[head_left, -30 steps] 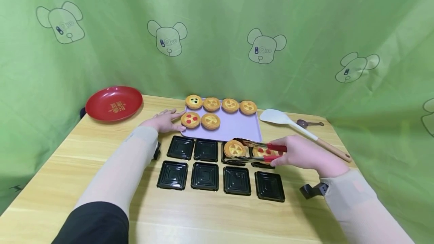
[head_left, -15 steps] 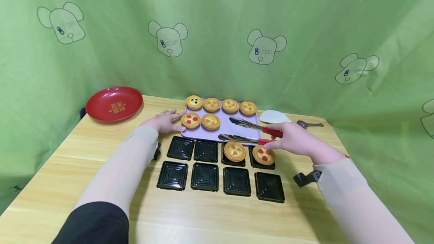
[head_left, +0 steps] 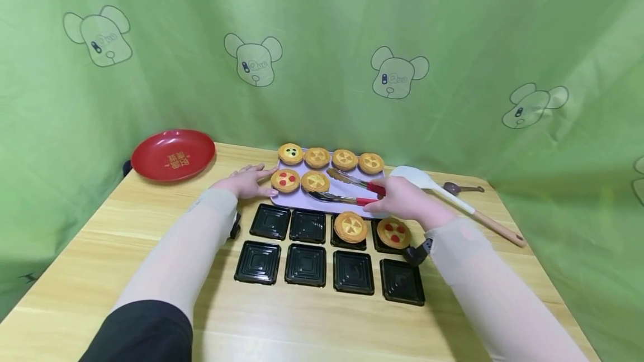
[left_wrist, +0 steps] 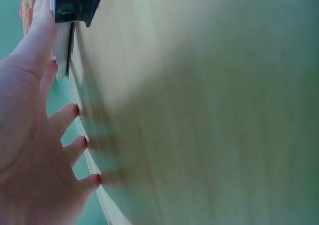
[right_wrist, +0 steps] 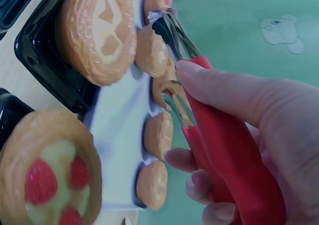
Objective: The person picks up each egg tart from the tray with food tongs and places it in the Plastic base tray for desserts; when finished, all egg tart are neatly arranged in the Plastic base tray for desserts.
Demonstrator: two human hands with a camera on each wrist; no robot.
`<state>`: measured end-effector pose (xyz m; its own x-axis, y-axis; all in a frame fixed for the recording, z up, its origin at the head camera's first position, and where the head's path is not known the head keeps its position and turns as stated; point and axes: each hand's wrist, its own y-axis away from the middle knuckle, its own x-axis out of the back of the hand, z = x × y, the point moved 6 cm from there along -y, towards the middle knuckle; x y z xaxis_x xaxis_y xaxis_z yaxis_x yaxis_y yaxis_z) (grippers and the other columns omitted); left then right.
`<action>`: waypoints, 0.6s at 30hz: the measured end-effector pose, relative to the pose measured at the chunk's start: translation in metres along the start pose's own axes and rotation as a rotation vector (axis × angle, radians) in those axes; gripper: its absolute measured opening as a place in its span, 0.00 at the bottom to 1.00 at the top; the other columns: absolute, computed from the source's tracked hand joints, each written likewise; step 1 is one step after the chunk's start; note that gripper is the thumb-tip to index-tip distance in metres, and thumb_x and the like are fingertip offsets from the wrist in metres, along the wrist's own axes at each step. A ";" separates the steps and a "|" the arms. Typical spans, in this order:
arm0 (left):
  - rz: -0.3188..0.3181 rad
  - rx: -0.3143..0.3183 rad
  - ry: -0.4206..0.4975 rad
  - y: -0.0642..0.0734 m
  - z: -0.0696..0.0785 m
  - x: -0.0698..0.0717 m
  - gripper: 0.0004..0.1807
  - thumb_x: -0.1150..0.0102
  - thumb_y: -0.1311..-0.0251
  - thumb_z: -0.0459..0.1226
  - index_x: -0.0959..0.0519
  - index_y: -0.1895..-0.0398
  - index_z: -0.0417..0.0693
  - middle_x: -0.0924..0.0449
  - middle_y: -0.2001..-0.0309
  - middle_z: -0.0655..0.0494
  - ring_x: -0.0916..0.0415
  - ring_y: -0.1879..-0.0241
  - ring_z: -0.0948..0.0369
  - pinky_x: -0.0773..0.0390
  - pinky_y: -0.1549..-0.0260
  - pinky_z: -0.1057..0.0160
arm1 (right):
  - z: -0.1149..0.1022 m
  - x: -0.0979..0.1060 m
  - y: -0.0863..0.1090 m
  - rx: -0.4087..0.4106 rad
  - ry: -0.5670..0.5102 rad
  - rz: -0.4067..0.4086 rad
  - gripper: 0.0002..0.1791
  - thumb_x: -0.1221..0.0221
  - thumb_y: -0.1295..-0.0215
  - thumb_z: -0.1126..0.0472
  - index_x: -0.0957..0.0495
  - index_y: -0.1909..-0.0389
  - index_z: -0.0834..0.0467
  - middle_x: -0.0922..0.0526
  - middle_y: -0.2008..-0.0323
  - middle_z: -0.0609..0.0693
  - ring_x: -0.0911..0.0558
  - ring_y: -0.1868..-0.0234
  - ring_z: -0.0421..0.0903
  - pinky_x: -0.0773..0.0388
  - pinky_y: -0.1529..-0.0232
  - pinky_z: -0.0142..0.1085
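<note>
My right hand [head_left: 402, 200] grips red-handled tongs [right_wrist: 219, 130], thumb on one handle and fingers curled at the other. The spread tong tips reach over the lilac tray [head_left: 302, 201], one right at the front edge of a pale-patterned egg tart [head_left: 315, 182]. To its left sits a tart with red berries [head_left: 285, 181]; several more tarts [head_left: 344, 159] line the back. My left hand [head_left: 246, 183] touches the tray's left edge with thumb and forefinger; the other fingertips rest on the table in the left wrist view.
Two rows of black square trays [head_left: 304, 264] lie in front. Two back-row ones hold a patterned tart [head_left: 350, 228] and a berry tart [head_left: 394, 233]. A red plate [head_left: 173, 155] stands back left. A white spatula [head_left: 470, 208] and brown measuring spoon [head_left: 451, 187] lie right.
My right hand has let go of the berry tart in the black tray with the tongs, then carried the spread tongs left and back over the lilac tray. My left hand stays put.
</note>
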<state>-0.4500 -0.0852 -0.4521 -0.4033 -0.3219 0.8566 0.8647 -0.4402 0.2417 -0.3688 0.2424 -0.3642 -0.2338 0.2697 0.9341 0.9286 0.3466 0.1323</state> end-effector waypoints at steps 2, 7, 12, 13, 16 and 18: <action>0.000 0.002 0.004 0.000 0.000 0.000 0.46 0.42 0.38 0.61 0.50 0.21 0.63 0.60 0.22 0.42 0.67 0.25 0.38 0.65 0.31 0.35 | -0.001 -0.003 -0.004 -0.005 0.011 -0.001 0.33 0.28 0.44 0.48 0.22 0.42 0.63 0.16 0.57 0.55 0.20 0.62 0.48 0.21 0.56 0.46; -0.008 0.014 0.007 -0.001 -0.002 -0.001 0.46 0.43 0.38 0.62 0.50 0.21 0.65 0.61 0.21 0.44 0.68 0.25 0.40 0.66 0.31 0.36 | -0.004 -0.008 -0.009 0.001 -0.003 0.012 0.28 0.28 0.43 0.50 0.20 0.46 0.63 0.15 0.57 0.55 0.19 0.61 0.49 0.21 0.56 0.47; -0.009 0.011 0.009 0.000 -0.001 -0.001 0.46 0.43 0.38 0.62 0.50 0.21 0.64 0.61 0.22 0.43 0.68 0.25 0.39 0.66 0.31 0.35 | -0.003 -0.013 -0.012 -0.004 -0.031 0.006 0.29 0.29 0.42 0.51 0.20 0.45 0.65 0.15 0.59 0.53 0.18 0.62 0.48 0.21 0.56 0.47; -0.007 0.008 0.007 0.000 -0.001 0.000 0.46 0.43 0.38 0.62 0.50 0.21 0.64 0.61 0.22 0.43 0.67 0.25 0.39 0.66 0.31 0.35 | -0.002 -0.014 -0.012 -0.004 -0.032 0.006 0.29 0.29 0.41 0.51 0.21 0.44 0.65 0.15 0.59 0.53 0.18 0.62 0.48 0.21 0.56 0.47; -0.002 0.001 0.003 -0.001 -0.001 0.000 0.46 0.42 0.38 0.61 0.49 0.21 0.63 0.60 0.22 0.42 0.67 0.25 0.38 0.65 0.31 0.35 | -0.002 -0.015 -0.013 -0.010 -0.030 0.011 0.29 0.30 0.40 0.52 0.21 0.43 0.64 0.15 0.60 0.52 0.19 0.63 0.48 0.21 0.56 0.47; 0.001 0.000 -0.001 -0.001 -0.001 0.000 0.46 0.42 0.38 0.61 0.49 0.21 0.63 0.60 0.22 0.42 0.67 0.25 0.38 0.64 0.31 0.35 | -0.002 -0.015 -0.012 -0.010 -0.028 0.014 0.29 0.30 0.40 0.52 0.21 0.42 0.64 0.15 0.61 0.52 0.19 0.64 0.48 0.21 0.57 0.46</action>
<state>-0.4512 -0.0852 -0.4529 -0.4018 -0.3215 0.8574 0.8652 -0.4399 0.2405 -0.3763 0.2327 -0.3790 -0.2286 0.2993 0.9264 0.9346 0.3340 0.1227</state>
